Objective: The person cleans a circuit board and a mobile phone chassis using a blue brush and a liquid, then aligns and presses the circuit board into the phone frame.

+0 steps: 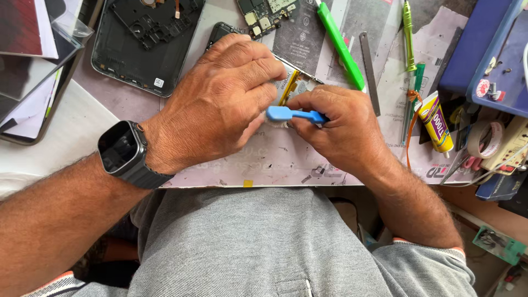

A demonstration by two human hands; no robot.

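Grey shirt (264, 242) fills the foreground. Left hand (220, 104) presses curled onto an opened phone (294, 82), hiding most of it. Just right, the right hand (341, 129) is clamped on a blue brush (291, 114), its bristles barely visible against the phone.

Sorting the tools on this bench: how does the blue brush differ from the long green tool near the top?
The blue brush is gripped in the right hand, lying roughly level; the green tool lies loose on the mat, slanting diagonally. The brush looks shorter, with a bristled head by the left hand; the green tool is longer, with no bristles visible. Both look like slim plastic.
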